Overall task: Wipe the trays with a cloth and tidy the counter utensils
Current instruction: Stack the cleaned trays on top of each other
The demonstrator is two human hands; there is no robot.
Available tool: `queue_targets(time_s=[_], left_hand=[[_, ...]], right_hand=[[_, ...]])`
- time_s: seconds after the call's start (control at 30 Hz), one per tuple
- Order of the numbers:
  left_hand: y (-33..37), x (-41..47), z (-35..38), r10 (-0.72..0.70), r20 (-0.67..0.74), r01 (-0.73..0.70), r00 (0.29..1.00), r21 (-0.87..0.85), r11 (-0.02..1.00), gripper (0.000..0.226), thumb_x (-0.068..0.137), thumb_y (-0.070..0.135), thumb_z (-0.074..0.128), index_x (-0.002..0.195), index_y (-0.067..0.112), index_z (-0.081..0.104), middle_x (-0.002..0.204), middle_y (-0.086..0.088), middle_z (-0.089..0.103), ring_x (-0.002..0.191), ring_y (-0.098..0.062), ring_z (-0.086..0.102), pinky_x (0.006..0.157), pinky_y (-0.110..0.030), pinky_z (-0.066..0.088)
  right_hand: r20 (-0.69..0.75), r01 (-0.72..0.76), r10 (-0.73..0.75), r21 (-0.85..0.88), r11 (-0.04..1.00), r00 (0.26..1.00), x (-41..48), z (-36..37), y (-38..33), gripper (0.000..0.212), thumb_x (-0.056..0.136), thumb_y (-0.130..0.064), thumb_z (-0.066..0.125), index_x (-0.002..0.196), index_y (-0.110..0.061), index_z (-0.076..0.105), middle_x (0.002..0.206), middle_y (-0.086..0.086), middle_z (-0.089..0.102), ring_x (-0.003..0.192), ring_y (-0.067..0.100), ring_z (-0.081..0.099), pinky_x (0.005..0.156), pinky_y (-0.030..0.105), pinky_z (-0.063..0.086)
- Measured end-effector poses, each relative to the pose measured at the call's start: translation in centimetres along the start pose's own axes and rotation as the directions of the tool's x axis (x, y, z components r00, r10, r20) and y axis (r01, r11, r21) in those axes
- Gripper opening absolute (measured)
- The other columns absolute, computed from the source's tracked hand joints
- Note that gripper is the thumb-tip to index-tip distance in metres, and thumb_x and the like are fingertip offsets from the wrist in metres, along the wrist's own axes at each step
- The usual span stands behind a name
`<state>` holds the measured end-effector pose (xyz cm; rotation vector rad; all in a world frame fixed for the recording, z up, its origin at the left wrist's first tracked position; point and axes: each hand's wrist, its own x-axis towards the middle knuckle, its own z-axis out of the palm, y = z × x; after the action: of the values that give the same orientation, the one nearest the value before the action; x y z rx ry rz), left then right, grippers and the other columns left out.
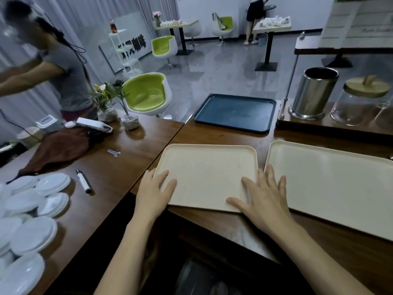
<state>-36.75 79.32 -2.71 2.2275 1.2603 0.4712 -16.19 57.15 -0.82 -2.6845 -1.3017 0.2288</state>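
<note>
Brown crumpled cloth point(61, 147) lies well off left on the wooden worktop point(131, 145), nearer the left hand point(153, 190), w/ it & the right hand point(263, 199) both spread flat on the near corners of the cream rectangular plastic tray point(208, 173).

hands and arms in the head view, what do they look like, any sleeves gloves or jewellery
The left hand and right hand are both bare: no gloves, rings, watch or bracelets show. No sleeves come into view either, and both arms are uncovered down to the bottom edge of the picture. There are no cables or markings on them.
</note>
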Motion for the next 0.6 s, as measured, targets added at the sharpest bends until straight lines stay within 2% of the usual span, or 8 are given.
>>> queue_targets(time_s=[0.07, 0.17, 0.33, 0.5, 0.57, 0.6], left_hand=[[-0.3, 0.4, 0.0, -0.017, -0.004, 0.017, 1.0, 0.01, 1.0, 0.054, 0.098, 0.052, 0.058, 0.145, 0.025, 0.056, 0.161, 0.006, 0.035, 0.157, -0.017, 0.01, 0.118, -0.042, 0.027], [-0.6, 1.9, -0.2, -0.002, -0.001, 0.002, 1.0, 0.037, 0.999, 0.055, 0.098, 0.054, 0.054, 0.145, 0.026, 0.057, 0.16, 0.006, 0.037, 0.155, -0.018, 0.015, 0.116, -0.045, 0.032], [-0.2, 4.2, -0.5, 0.018, 0.039, -0.02, 0.999, 0.043, 0.999, 0.06, 0.096, 0.059, 0.053, 0.145, 0.025, 0.056, 0.149, 0.005, 0.043, 0.147, -0.024, 0.035, 0.108, -0.05, 0.044], [0.2, 5.3, -0.3, 0.031, 0.053, -0.03, 0.998, -0.019, 0.999, 0.054, 0.099, 0.046, 0.057, 0.148, 0.022, 0.054, 0.16, 0.003, 0.032, 0.154, -0.02, 0.02, 0.113, -0.042, 0.034], [0.9, 6.3, -0.8, 0.057, 0.027, -0.056, 0.998, -0.043, 0.998, 0.054, 0.098, 0.046, 0.058, 0.146, 0.023, 0.055, 0.156, 0.006, 0.035, 0.147, -0.018, 0.033, 0.106, -0.037, 0.038], [1.4, 6.9, -1.0, 0.068, 0.01, -0.068, 0.998, -0.05, 0.996, 0.053, 0.098, 0.046, 0.059, 0.145, 0.023, 0.056, 0.151, 0.008, 0.037, 0.137, -0.014, 0.042, 0.1, -0.033, 0.038]], right_hand=[[0.006, 0.012, -0.012, 0.003, 1.0, 1.0, 0.6, 0.1, -0.2, 0.083, 0.082, -0.086, 0.029, 0.147, -0.035, 0.037, 0.165, 0.017, 0.008, 0.151, 0.034, -0.013, 0.117, 0.061, -0.01], [0.012, 0.01, -0.009, -0.066, 0.998, 1.0, 2.0, -0.2, -0.6, 0.085, 0.08, -0.088, 0.024, 0.148, -0.037, 0.033, 0.164, 0.018, 0.011, 0.151, 0.036, -0.015, 0.115, 0.063, -0.015], [-0.02, -0.064, 0.061, -0.138, 0.988, 0.998, 3.4, 0.0, -1.5, 0.078, 0.083, -0.086, 0.019, 0.144, -0.04, 0.038, 0.153, 0.021, 0.036, 0.149, 0.044, 0.005, 0.115, 0.065, -0.007], [-0.066, -0.089, 0.088, -0.009, 0.996, 0.994, 4.4, 0.2, -1.0, 0.073, 0.084, -0.082, 0.021, 0.137, -0.042, 0.05, 0.142, 0.01, 0.05, 0.149, 0.033, 0.015, 0.119, 0.058, 0.0], [-0.102, -0.097, 0.103, 0.063, 0.993, 0.989, 5.0, -0.3, -1.0, 0.077, 0.079, -0.083, 0.018, 0.135, -0.044, 0.053, 0.142, 0.007, 0.051, 0.15, 0.031, 0.014, 0.121, 0.055, 0.0], [-0.138, -0.096, 0.109, 0.095, 0.991, 0.985, 5.4, -0.6, -1.0, 0.078, 0.078, -0.082, 0.018, 0.133, -0.044, 0.055, 0.141, 0.005, 0.051, 0.15, 0.03, 0.015, 0.121, 0.054, 0.0]])
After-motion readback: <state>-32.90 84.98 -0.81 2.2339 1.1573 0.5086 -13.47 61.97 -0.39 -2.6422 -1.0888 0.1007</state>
